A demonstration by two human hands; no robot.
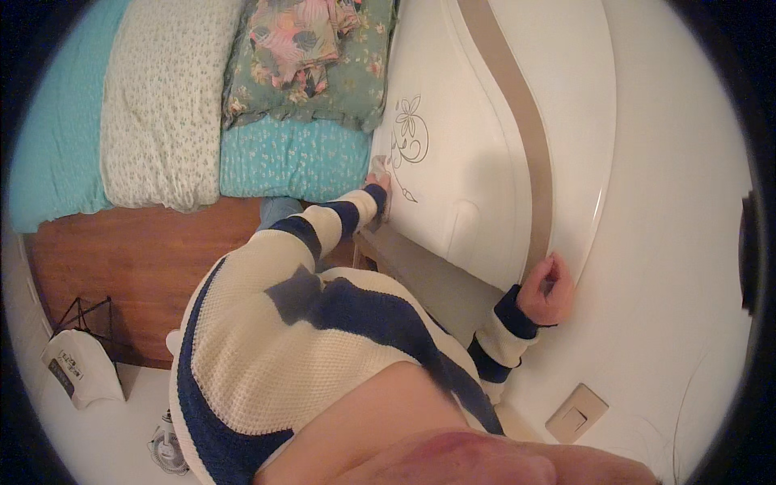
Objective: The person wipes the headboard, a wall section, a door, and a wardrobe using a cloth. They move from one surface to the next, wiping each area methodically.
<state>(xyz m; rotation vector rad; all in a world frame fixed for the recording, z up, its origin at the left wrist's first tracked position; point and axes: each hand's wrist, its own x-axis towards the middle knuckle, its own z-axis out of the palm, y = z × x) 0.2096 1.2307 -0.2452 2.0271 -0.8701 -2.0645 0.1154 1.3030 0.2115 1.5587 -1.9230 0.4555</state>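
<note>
My left hand [379, 180] is at the lower left edge of a white headboard [485, 170], beside the blue bedding. A thin, greyish cloth or wipe [381, 162] shows at its fingers, against the headboard near a printed flower design. My right hand [548, 291] is at the headboard's right end, by the brown stripe, close to the wall. Its fingers are curled round towards the thumb; whether something small is inside the curl is not clear. Both arms wear cream and navy knitted sleeves.
A floral green pillow [242, 91] with a bundled pink patterned cloth [297, 42] lies on a blue sheet [297, 157]. A folded quilt [163, 109] is at left. Around me are a wood floor or panel [151, 260], a white bag [85, 370], a small fan [167, 451] and a wall switch [576, 413].
</note>
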